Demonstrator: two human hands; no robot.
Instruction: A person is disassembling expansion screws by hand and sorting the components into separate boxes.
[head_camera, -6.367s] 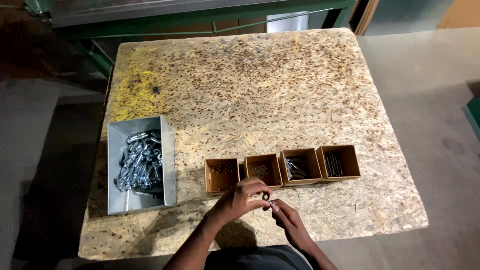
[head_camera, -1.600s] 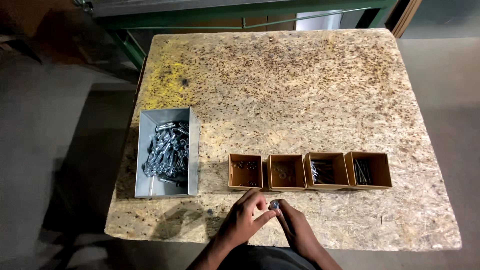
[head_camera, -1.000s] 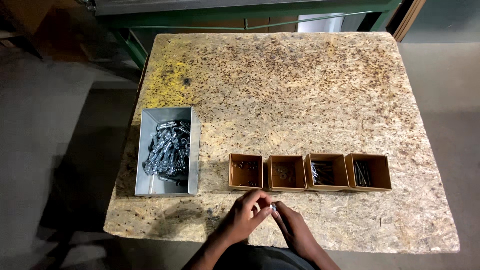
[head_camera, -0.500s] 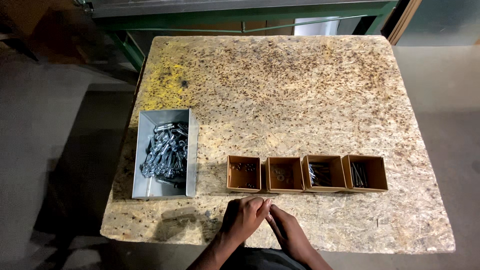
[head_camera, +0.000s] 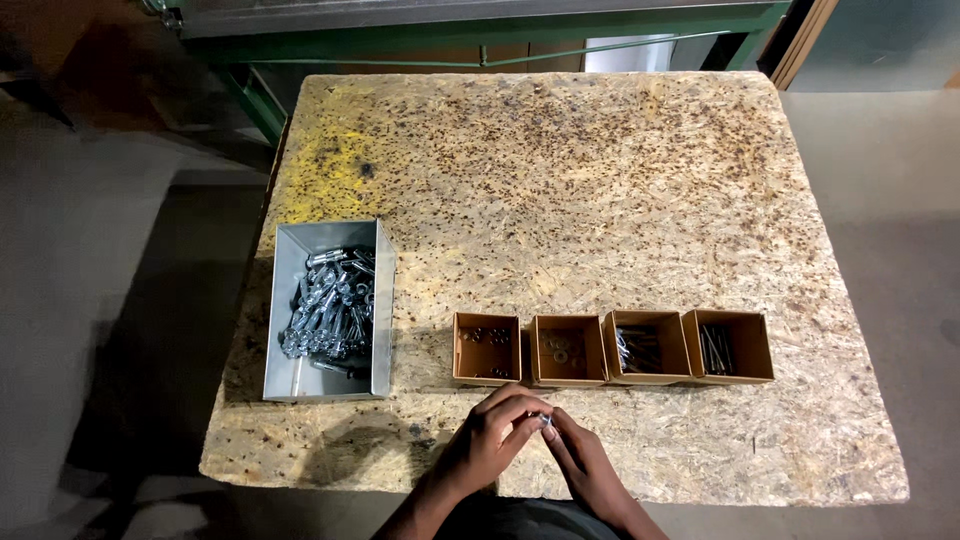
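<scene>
Chipboard surface (head_camera: 600, 180), near edge: left hand (head_camera: 492, 440) and right hand (head_camera: 585, 470) meet, fingers (head_camera: 528, 420) pinched on a small metal part (head_camera: 545, 421), boxes (head_camera: 612, 348) within reach.

The far half of the tabletop (head_camera: 600, 180) lay open to a hand. Nearer, four small brown boxes (head_camera: 612, 348) stood side by side as a wall just ahead of both hands, and a grey metal tray (head_camera: 285, 310) of hardware blocked the left. A bare gap ran between tray and boxes.
</scene>
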